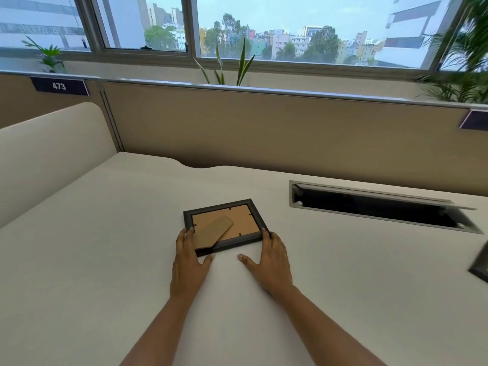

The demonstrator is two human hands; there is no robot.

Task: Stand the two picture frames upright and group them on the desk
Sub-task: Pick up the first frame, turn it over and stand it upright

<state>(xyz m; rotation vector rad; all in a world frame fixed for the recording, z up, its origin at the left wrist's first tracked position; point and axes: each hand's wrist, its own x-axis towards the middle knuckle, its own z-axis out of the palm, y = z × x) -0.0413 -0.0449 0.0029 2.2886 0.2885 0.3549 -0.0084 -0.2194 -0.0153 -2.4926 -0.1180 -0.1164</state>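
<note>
Reaching over the pale white desk point(105, 260) with both arms. Touching, with the left hand point(188, 257) and its straight fingers, the left edge of a black-rimmed rectangular picture frame point(237, 220) lying face down mid-desk, brown cardboard stand point(212, 232) folded flat. Resting the right hand point(272, 262) loosely against its right corner, thumb splayed, grasping nothing. Glimpsing a second dark frame point(479, 265) far right.

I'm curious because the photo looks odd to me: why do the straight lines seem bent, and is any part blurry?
Head view: the wide lens bows the partition rail. Head view: the picture frame at centre is sharp, while the palm plant and the dark object at the right edge are smeared. Head view: soft daylight, faint shadows on the desk, no glare.
</note>
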